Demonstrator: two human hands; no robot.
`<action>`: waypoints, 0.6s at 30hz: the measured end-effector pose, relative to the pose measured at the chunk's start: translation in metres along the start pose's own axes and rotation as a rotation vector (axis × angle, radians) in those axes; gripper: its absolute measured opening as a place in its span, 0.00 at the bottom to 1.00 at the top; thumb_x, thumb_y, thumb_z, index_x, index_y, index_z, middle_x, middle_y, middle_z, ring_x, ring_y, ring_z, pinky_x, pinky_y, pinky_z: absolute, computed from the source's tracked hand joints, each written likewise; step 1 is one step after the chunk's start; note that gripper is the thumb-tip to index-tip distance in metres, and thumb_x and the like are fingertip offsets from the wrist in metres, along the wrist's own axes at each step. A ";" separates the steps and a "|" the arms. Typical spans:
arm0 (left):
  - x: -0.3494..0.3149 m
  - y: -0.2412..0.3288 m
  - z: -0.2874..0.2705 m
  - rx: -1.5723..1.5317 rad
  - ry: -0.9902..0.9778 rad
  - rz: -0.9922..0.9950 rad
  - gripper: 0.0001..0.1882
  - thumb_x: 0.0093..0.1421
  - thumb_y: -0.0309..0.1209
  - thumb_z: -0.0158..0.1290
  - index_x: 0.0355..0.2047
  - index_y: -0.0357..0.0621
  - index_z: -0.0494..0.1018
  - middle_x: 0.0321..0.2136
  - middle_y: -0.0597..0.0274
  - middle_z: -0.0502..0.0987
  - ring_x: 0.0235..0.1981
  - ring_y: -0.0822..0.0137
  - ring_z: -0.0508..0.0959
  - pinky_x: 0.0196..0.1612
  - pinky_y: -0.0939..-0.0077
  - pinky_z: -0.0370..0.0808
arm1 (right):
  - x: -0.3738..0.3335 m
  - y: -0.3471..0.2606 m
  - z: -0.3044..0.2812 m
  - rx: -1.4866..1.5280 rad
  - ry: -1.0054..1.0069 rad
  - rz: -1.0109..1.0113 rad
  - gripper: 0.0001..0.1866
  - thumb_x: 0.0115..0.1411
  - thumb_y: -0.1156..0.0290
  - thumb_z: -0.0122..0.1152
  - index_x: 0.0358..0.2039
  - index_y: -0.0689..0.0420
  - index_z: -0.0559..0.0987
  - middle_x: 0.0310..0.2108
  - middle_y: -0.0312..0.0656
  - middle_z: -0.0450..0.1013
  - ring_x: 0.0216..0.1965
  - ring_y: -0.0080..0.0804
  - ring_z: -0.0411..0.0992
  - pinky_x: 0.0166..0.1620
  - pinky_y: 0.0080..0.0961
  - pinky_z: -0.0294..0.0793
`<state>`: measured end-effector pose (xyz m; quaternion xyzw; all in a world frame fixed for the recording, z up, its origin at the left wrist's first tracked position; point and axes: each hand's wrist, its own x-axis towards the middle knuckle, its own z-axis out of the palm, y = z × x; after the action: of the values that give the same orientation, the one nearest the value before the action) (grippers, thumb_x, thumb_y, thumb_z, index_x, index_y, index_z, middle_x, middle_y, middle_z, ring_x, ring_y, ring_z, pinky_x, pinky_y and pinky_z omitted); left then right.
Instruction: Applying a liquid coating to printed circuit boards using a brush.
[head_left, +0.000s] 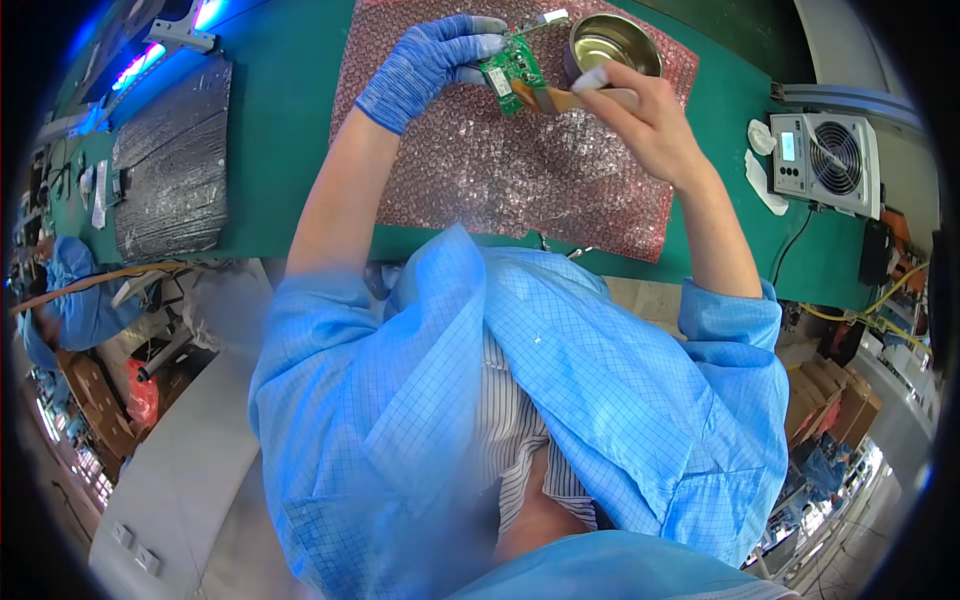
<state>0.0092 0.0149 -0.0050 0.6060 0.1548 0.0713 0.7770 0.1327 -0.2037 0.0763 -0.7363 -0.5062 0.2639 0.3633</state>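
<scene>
My left hand point(435, 62), in a blue knit glove with pale fingertips, grips a green circuit board point(522, 66) by its left edge. A white label sits on the board, and a cable with a white connector point(552, 17) runs off its top. My right hand point(645, 112), bare apart from pale covers on the fingertips, is closed round the wooden handle of a brush point(560, 100). The brush's bristles touch the lower right part of the board. Just behind my right hand stands a round metal bowl point(612, 42) with some yellowish liquid inside.
Pink bubble wrap point(520, 180) covers the middle of the green table point(270, 130). At the right stands a white fan unit point(828, 160) beside crumpled white tissue point(765, 180). A dark wrapped panel point(170, 160) lies at the left, near a lit lamp bar point(140, 65).
</scene>
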 end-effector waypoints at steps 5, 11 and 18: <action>-0.002 0.001 -0.005 -0.086 -0.018 -0.017 0.18 0.53 0.34 0.55 0.44 0.44 0.71 0.41 0.64 0.74 0.40 0.70 0.75 0.40 0.78 0.76 | 0.002 0.015 -0.014 0.298 0.221 -0.049 0.12 0.56 0.68 0.54 0.35 0.63 0.75 0.24 0.33 0.70 0.26 0.16 0.66 0.31 0.14 0.65; -0.002 0.004 -0.007 -0.101 -0.090 0.045 0.18 0.53 0.32 0.55 0.44 0.42 0.71 0.41 0.61 0.74 0.41 0.69 0.75 0.41 0.78 0.76 | 0.003 0.026 -0.006 0.352 0.152 0.035 0.12 0.56 0.67 0.54 0.35 0.62 0.75 0.25 0.31 0.69 0.26 0.15 0.65 0.29 0.13 0.62; -0.005 -0.009 -0.013 -0.272 0.009 0.069 0.19 0.54 0.31 0.54 0.46 0.41 0.69 0.39 0.61 0.74 0.39 0.69 0.76 0.40 0.78 0.76 | -0.007 0.028 0.012 0.352 0.256 0.066 0.10 0.56 0.67 0.54 0.33 0.60 0.75 0.22 0.29 0.70 0.22 0.13 0.64 0.25 0.12 0.61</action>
<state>-0.0005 0.0225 -0.0159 0.4996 0.1263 0.1211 0.8484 0.1367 -0.2128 0.0472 -0.7052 -0.3777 0.2644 0.5387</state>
